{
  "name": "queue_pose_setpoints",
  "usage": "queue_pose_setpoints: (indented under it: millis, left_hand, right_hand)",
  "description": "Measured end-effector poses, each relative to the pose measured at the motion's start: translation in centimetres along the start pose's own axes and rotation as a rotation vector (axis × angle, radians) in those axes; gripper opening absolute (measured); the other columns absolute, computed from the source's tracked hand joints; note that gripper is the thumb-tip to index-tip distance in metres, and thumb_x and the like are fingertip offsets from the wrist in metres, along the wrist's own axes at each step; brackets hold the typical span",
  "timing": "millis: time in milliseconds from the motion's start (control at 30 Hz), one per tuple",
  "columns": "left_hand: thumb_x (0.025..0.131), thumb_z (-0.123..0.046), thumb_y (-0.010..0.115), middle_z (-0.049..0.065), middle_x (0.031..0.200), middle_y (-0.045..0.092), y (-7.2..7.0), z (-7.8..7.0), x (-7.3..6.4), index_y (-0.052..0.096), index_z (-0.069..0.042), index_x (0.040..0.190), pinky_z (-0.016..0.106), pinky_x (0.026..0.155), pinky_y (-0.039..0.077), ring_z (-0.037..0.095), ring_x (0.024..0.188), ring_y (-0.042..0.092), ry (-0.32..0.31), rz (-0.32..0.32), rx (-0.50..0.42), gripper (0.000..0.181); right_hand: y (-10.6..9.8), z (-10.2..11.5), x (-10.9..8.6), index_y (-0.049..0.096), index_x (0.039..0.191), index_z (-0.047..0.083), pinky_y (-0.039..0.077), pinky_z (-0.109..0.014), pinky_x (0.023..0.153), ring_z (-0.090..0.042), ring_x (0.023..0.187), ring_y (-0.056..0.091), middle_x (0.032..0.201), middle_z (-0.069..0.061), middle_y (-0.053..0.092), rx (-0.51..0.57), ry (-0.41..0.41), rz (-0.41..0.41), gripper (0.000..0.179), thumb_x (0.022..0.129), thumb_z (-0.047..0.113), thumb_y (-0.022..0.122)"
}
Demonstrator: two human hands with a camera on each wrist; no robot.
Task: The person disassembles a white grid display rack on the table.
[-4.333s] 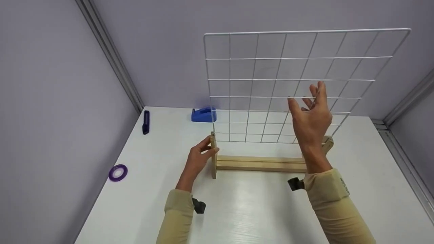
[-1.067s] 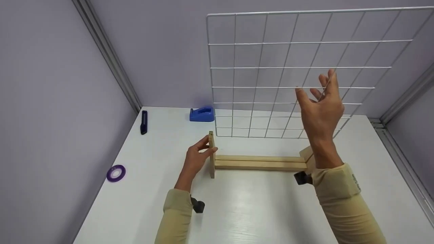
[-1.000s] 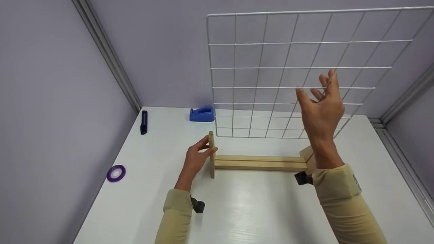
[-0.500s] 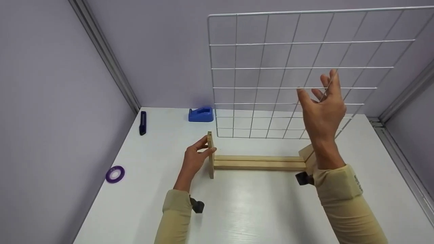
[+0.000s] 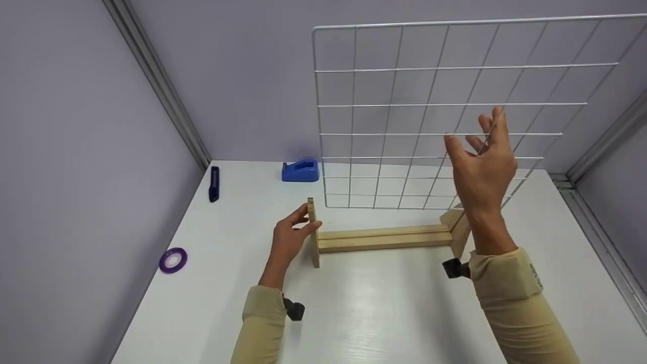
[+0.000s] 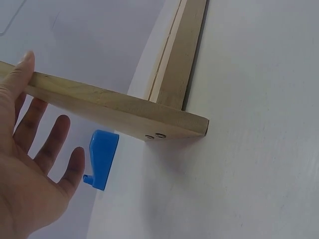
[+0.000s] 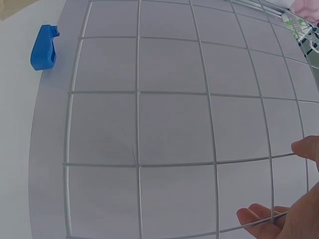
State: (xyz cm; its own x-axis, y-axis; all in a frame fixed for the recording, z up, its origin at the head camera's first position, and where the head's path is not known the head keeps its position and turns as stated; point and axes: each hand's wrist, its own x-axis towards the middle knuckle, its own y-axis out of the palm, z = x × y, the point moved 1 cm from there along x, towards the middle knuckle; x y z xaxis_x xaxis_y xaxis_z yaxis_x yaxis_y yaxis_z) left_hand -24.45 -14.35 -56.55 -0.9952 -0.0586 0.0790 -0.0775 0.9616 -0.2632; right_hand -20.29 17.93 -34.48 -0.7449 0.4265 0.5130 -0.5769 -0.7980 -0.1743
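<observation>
My left hand (image 5: 287, 237) pinches the upright left end board (image 5: 315, 242) of a wooden stand, thumb on the near side. In the left wrist view two screw heads show on the board's (image 6: 114, 103) outer face. A grooved wooden bar (image 5: 386, 241) joins it to the right end board (image 5: 459, 236), partly hidden behind my right forearm. My right hand (image 5: 485, 174) holds a white wire grid panel (image 5: 394, 134) in the air, behind and above the stand. Its thumb lies against one wire and its fingers reach through the mesh. The grid's lower edge is apart from the bar.
A blue tape dispenser (image 5: 300, 171) stands at the table's back edge, left of the grid. Near the left edge lie a dark blue box cutter (image 5: 214, 184) and a purple tape roll (image 5: 173, 260). Grey walls enclose the white table (image 5: 354, 313) at the back and sides.
The grid has risen off the stand and shifted right with my right hand, lately dipping slightly. The stand's right end has just swung a little away from me; my left hand keeps its hold.
</observation>
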Motion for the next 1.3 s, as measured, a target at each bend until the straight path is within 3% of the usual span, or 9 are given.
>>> queue_pose_setpoints:
  millis: [167, 500, 867, 1300]
  left_hand:
    - [0.087, -0.034, 0.081, 0.000, 0.145, 0.062, 0.0, 0.0, -0.2, 0.055, -0.021, 0.147, 0.044, 0.105, 0.051, 0.021, 0.124, 0.060, -0.017, -0.040, 0.014, 0.067]
    - [0.087, -0.029, 0.082, -0.001, 0.142, 0.064, 0.1, 0.1, -0.6, 0.058, -0.021, 0.145, 0.045, 0.102, 0.051, 0.021, 0.122, 0.062, -0.019, -0.107, 0.003, 0.063]
    - [0.086, -0.034, 0.082, -0.003, 0.142, 0.063, -0.1, 0.2, -1.4, 0.058, -0.022, 0.145, 0.044, 0.100, 0.051, 0.020, 0.121, 0.061, 0.006, -0.124, -0.003, 0.064]
    - [0.086, -0.038, 0.081, -0.006, 0.141, 0.064, -0.2, 0.4, -2.3, 0.058, -0.023, 0.144, 0.044, 0.101, 0.049, 0.019, 0.121, 0.062, 0.025, -0.159, 0.021, 0.064]
  right_hand:
    - [-0.3, 0.3, -0.2, 0.026, 0.161, 0.016, 0.055, -0.035, 0.102, -0.025, 0.131, 0.061, 0.158, -0.002, 0.046, -0.017, 0.014, 0.007, 0.082, 0.094, 0.019, 0.073]
    - [-0.5, -1.8, 0.0, 0.026, 0.161, 0.017, 0.053, -0.035, 0.105, -0.026, 0.131, 0.061, 0.159, -0.002, 0.045, -0.037, 0.007, 0.029, 0.083, 0.093, 0.020, 0.073]
    - [-0.7, -3.2, -0.9, 0.026, 0.161, 0.017, 0.054, -0.041, 0.103, -0.027, 0.130, 0.062, 0.158, -0.003, 0.046, -0.080, -0.025, 0.069, 0.083, 0.093, 0.021, 0.073]
    - [-1.2, -5.1, -1.7, 0.025, 0.162, 0.015, 0.055, -0.041, 0.100, -0.028, 0.127, 0.064, 0.157, -0.005, 0.048, -0.133, 0.000, 0.137, 0.083, 0.093, 0.020, 0.071]
